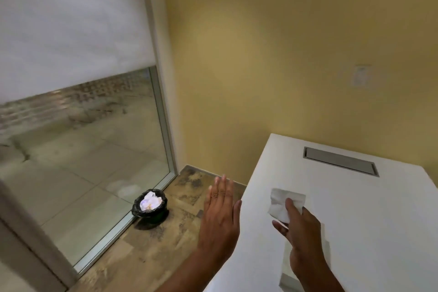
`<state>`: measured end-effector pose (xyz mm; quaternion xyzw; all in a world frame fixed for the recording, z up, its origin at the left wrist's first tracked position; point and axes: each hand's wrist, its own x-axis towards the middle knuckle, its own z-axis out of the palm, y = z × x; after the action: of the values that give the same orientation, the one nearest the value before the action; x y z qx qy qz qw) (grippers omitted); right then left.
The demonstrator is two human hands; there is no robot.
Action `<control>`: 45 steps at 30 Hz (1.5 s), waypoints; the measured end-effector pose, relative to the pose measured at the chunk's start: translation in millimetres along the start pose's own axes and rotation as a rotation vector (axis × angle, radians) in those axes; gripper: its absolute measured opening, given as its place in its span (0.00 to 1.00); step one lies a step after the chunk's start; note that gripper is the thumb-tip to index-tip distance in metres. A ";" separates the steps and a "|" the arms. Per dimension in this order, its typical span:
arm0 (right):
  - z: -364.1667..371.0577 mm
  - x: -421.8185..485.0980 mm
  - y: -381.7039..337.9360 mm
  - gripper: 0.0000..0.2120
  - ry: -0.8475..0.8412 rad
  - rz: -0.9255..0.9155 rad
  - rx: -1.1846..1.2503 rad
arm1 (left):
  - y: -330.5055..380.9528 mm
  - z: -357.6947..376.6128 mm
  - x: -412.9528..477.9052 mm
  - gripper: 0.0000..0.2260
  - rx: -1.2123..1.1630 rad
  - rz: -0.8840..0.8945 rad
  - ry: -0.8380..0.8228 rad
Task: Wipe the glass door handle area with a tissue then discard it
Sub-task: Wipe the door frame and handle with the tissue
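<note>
Two bare hands reach forward beside a white table (355,220). The right hand (301,227) pinches a white tissue (283,201) by its near edge, fingers closed on it, the sheet lying flat on the table beyond the fingertips. The left hand (220,211) hovers open and flat, holding nothing, over the floor near a small black bin (149,206) with crumpled paper inside, beside the glass panel (83,149).
</note>
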<state>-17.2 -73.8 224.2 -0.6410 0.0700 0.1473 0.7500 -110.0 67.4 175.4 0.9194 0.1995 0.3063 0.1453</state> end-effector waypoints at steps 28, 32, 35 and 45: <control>454.5 -285.1 42.8 0.03 -0.729 0.264 0.084 | -378.8 -409.6 -77.0 0.27 0.431 -0.411 0.510; 511.4 -300.6 59.9 0.02 -0.808 0.227 -0.023 | -416.1 -436.3 -83.6 0.26 0.505 -0.454 0.529; 556.0 -308.0 74.2 0.02 -0.901 0.163 -0.116 | -444.4 -451.6 -81.0 0.26 0.533 -0.485 0.547; 701.4 -284.8 113.0 0.06 -1.163 0.027 -0.266 | -541.6 -469.2 -42.7 0.27 0.724 -0.660 0.559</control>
<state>-380.7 592.9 319.7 -0.5427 -0.3632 0.4912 0.5764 -583.3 591.5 304.3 0.6833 0.5996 0.3886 -0.1499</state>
